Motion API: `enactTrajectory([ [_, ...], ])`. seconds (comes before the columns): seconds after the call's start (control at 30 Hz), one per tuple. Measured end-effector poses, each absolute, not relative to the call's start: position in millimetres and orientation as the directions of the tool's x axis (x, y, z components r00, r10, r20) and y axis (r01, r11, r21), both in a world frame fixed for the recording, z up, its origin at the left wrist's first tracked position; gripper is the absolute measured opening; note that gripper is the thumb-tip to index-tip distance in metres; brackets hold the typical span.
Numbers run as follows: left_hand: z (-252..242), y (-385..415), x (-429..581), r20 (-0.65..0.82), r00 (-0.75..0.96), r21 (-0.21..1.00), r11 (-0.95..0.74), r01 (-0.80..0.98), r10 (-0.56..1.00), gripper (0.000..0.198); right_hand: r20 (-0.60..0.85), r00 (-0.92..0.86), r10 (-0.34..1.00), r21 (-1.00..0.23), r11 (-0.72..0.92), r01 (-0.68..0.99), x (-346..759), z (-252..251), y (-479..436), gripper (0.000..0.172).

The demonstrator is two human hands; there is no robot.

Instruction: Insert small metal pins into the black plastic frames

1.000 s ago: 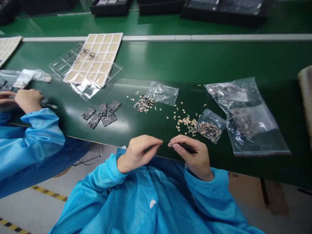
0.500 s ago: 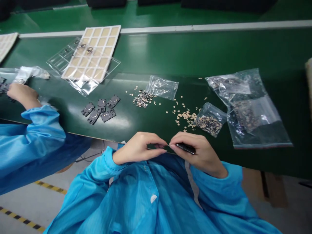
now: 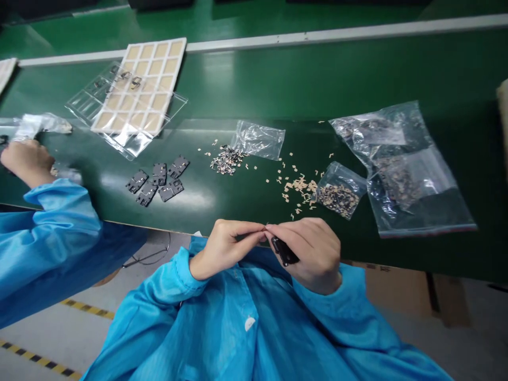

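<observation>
My right hand (image 3: 311, 251) is closed around a small black plastic part (image 3: 284, 251), which pokes out below the fingers. Opposite it, my left hand (image 3: 230, 246) pinches at the tips, and the fingertips of both hands meet at the table's front edge. Whatever lies between those tips is too small to make out. Beyond my hands is a scatter of tiny tan pieces (image 3: 300, 185). Farther left sit a heap of small metal pieces (image 3: 227, 160) and several flat black plastic parts (image 3: 160, 174).
A clear bag of small pieces (image 3: 339, 196) lies beside a larger zip bag (image 3: 420, 211) at right. An opened plastic bag (image 3: 260, 140) rests mid-table. A white gridded tray (image 3: 154, 84) overlaps clear plastic trays (image 3: 85, 100) at back left. A co-worker's hand (image 3: 27, 161) works at far left.
My right hand has moved slightly left and turned, tilting the black part more steeply. My fingertips have come together. The camera view has shifted a little.
</observation>
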State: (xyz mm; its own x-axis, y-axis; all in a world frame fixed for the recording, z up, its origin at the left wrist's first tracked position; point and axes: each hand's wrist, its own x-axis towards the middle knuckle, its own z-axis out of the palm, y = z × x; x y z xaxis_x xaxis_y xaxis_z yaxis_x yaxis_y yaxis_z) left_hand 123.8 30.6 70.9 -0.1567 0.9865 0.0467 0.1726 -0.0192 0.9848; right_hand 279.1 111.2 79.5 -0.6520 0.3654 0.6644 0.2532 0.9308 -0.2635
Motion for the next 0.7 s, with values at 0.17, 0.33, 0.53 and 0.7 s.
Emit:
enactTrajectory([
  [0.17, 70, 30, 122, 0.303, -0.082, 0.882, -0.246, 0.403, 0.950, 0.018, 0.636, -0.676, 0.373, -0.317, 0.925, 0.212, 280, 79, 116, 0.015],
  [0.33, 71, 31, 117, 0.396, 0.028, 0.757, -0.344, 0.556, 0.918, 0.019, 0.616, -0.706, 0.350, -0.347, 0.925, 0.155, 281, 81, 120, 0.012],
  [0.53, 70, 30, 112, 0.427, 0.122, 0.651, -0.398, 0.647, 0.896, 0.022, 0.582, -0.735, 0.348, -0.346, 0.924, 0.163, 280, 84, 122, 0.011],
  [0.7, 69, 31, 111, 0.391, 0.131, 0.695, -0.386, 0.607, 0.911, 0.019, 0.607, -0.710, 0.357, -0.320, 0.928, 0.193, 276, 85, 119, 0.006],
])
